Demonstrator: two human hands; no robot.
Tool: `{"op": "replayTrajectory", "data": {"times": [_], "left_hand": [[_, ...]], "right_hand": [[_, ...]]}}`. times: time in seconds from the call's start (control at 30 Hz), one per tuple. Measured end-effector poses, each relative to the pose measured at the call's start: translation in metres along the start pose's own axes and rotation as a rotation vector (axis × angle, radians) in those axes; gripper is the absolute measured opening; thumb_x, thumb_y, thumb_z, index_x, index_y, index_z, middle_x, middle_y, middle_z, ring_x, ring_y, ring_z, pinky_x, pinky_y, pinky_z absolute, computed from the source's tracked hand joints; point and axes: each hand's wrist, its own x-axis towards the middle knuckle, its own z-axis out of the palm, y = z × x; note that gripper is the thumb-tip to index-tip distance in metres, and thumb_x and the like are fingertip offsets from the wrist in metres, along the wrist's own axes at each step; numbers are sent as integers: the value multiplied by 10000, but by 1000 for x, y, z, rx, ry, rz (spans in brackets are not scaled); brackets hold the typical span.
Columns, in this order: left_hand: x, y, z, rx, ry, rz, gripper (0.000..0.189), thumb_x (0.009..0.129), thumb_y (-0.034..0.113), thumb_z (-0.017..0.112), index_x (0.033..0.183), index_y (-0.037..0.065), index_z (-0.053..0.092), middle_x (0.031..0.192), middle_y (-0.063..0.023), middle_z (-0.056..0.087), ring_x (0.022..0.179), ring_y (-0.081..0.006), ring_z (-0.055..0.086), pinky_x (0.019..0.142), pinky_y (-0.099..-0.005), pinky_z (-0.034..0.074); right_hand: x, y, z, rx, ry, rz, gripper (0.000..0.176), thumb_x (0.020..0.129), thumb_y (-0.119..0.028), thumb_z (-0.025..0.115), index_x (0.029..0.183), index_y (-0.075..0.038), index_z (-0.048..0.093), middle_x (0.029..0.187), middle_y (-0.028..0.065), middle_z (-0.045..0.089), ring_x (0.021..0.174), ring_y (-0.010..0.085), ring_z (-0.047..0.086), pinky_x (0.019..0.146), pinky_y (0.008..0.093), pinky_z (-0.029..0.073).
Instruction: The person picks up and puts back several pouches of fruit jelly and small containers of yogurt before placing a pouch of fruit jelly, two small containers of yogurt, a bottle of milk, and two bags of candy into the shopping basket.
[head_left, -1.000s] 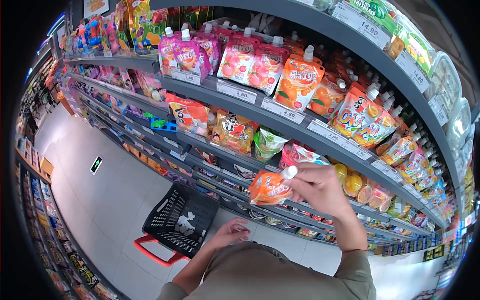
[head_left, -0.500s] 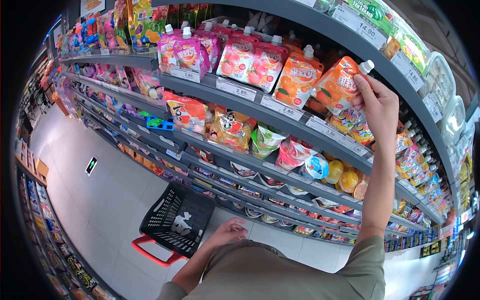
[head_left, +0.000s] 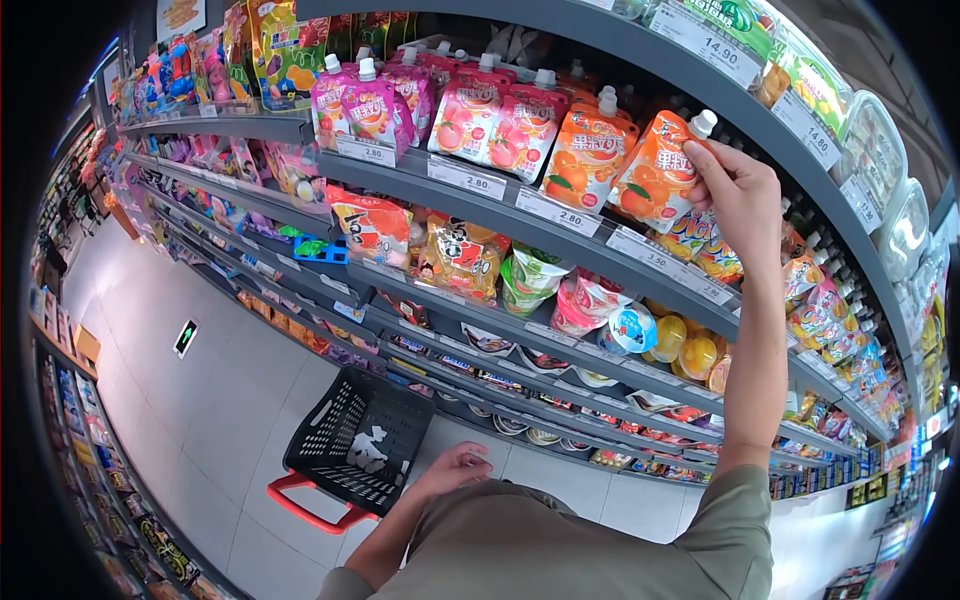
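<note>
Just below upper shelf edge [head_left: 610, 32], R hand [head_left: 738, 192] pinches orange pouch [head_left: 652, 175] nr cap [head_left: 703, 123]; L hand [head_left: 456, 469], well apart, fingers half-curled, w/ basket [head_left: 335, 425] just left, open floor [head_left: 160, 370] beyond.

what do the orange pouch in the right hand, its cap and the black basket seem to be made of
Orange pouch: probably flexible plastic film, with a glossy, printed face that catches light; any foil lining can't be told.
Cap: likely hard plastic, judging by its smooth, opaque white surface.
Black basket: likely moulded plastic, fairly matte, with regular slots in its walls.
</note>
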Motion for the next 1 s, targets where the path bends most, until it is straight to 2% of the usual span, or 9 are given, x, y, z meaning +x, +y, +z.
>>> {"op": "replayTrajectory", "data": {"times": [0.2, 0.4, 0.53, 0.63, 0.73, 0.87, 1.0], "left_hand": [[-1, -2, 3, 1, 11, -9, 385, 939, 137, 681, 1289, 87, 530, 1101, -100, 669, 976, -177, 672, 843, -313, 529], [0, -6, 1, -18, 10, -33, 393, 938, 123, 676, 1296, 76, 522, 1106, -110, 642, 982, -190, 672, 855, -312, 531], [3, -14, -2, -42, -13, -22, 394, 941, 120, 670, 1302, 84, 517, 1111, -108, 638, 976, -189, 673, 862, -312, 530], [4, -14, -2, -23, -11, -24, 383, 945, 122, 665, 1299, 94, 522, 1108, -102, 642, 971, -181, 670, 855, -310, 529], [5, -13, -1, -9, -15, -27, 377, 946, 128, 664, 1296, 100, 525, 1104, -94, 647, 966, -176, 669, 848, -307, 528], [7, -18, -3, -6, -17, -28, 379, 945, 139, 668, 1294, 97, 528, 1094, -91, 653, 961, -173, 668, 842, -306, 527], [5, -19, -3, 14, -7, -36, 385, 942, 155, 676, 1292, 88, 530, 1086, -87, 665, 959, -168, 667, 839, -305, 526]], "right_hand": [[-1, 9, 7, -39, -105, -23, 263, 947, -212, 686, 1103, -7, 740, 645, 32, 658, 571, 51, 609, 549, 221, 496], [1, 3, -1, -52, 12, -27, 244, 941, -203, 693, 1097, -23, 746, 665, 50, 680, 576, 65, 635, 547, 228, 506], [-2, -5, 1, -125, 106, -106, 224, 940, -189, 688, 1087, -32, 750, 726, 76, 717, 601, 82, 669, 558, 238, 519], [-4, 0, 9, -189, 101, -274, 213, 925, -167, 696, 1055, -5, 743, 784, 110, 727, 596, 118, 680, 570, 244, 524], [-5, 2, 10, -280, 113, -325, 198, 913, -157, 703, 1029, -3, 745, 783, 116, 718, 609, 141, 687, 579, 262, 526], [-10, 5, 12, -253, 91, -333, 179, 905, -143, 703, 1004, 1, 743, 783, 129, 707, 628, 175, 695, 593, 290, 530], [-5, 11, 13, -354, 135, -450, 165, 906, -130, 695, 992, 2, 743, 811, 144, 714, 640, 212, 703, 614, 312, 537]]}}
